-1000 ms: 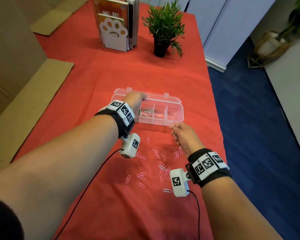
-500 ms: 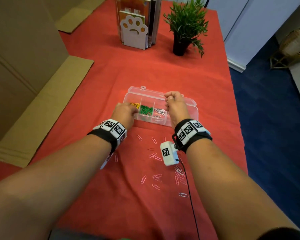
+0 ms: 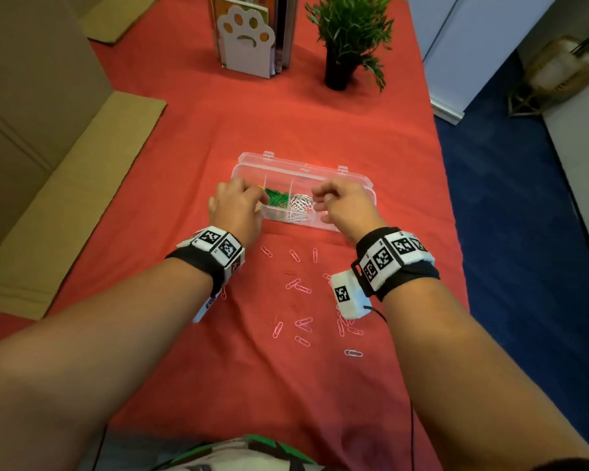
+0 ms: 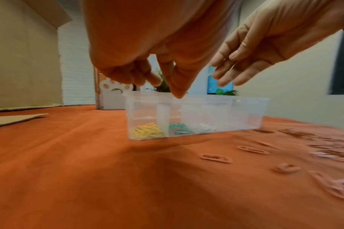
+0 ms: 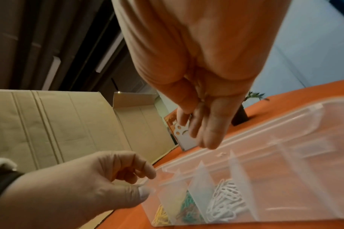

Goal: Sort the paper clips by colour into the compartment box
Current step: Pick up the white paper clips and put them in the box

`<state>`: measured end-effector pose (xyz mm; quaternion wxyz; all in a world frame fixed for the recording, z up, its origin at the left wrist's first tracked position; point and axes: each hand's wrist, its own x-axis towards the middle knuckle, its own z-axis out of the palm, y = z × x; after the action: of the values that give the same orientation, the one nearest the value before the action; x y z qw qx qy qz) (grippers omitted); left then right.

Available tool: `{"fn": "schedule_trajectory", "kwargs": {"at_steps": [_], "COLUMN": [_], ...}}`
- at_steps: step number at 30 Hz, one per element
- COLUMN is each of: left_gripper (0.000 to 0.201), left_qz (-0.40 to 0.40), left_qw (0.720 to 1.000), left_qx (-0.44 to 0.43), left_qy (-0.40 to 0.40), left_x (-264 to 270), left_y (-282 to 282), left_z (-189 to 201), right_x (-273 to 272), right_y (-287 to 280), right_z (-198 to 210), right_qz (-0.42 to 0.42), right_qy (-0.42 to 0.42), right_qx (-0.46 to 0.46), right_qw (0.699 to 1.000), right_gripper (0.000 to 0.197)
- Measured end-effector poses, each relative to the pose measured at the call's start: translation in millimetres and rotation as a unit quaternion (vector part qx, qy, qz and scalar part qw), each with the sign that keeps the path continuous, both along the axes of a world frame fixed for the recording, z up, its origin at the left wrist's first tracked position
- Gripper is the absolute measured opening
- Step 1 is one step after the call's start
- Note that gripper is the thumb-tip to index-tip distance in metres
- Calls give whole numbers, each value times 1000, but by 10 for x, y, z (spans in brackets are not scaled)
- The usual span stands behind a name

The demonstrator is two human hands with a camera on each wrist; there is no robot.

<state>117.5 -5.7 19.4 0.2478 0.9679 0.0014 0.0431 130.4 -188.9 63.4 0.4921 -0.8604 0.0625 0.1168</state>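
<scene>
Hands over compartment box [image 3: 354,180]: our left hand [image 3: 237,207] curls fingers near its left corner, seemingly steadying; our right hand [image 3: 346,203] hangs relaxed, empty, above white section. Pink paper clips [image 3: 301,288] wait on cloth [image 3: 184,147].

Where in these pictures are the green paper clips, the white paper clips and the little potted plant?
green paper clips [image 3: 276,198], head view, middle of the heap in its compartment.
white paper clips [image 5: 228,199], right wrist view, centre of the pile.
potted plant [image 3: 337,71], head view, on its dark pot.
</scene>
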Motion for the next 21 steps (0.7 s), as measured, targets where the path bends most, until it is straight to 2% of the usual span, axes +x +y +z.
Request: {"fn": "schedule_trajectory", "kwargs": {"at_steps": [2,4,6,8,11,15,18,21], "left_gripper": [14,11,11,12,19,25,27,24], "left_qz": [-33,-73,-118,-185,-274,-332,-351,-341], "left_qw": [999,994,986,971,943,922,915,919], "left_qx": [-15,-33,-40,-43,-38,-16,17,43], "left_qy": [25,68,107,145,184,197,200,192], "left_x": [-162,-327,-506,-672,-847,-939,-948,-943], "left_y": [-111,-228,-369,-524,-772,-1068,-1201,-1234], "left_z": [5,-60,-151,-218,-240,-257,-282,-327], "right_x": [-255,-537,-839,-1137,-1529,-1911,-2083,-2167], "right_y": [-161,-340,-500,-612,-700,-720,-695,-661], "right_z": [24,-28,-138,-254,-394,-577,-722,-793], "right_qz": [15,56,86,99,119,116,116,118], "right_qy": [1,15,53,93,127,106,67,40], "right_qx": [-39,-134,-213,-256,-282,-301,-321,-349], "right_qw": [999,989,972,957,944,941,937,929], "right_gripper": [25,16,12,13,21,12,22,18]}}
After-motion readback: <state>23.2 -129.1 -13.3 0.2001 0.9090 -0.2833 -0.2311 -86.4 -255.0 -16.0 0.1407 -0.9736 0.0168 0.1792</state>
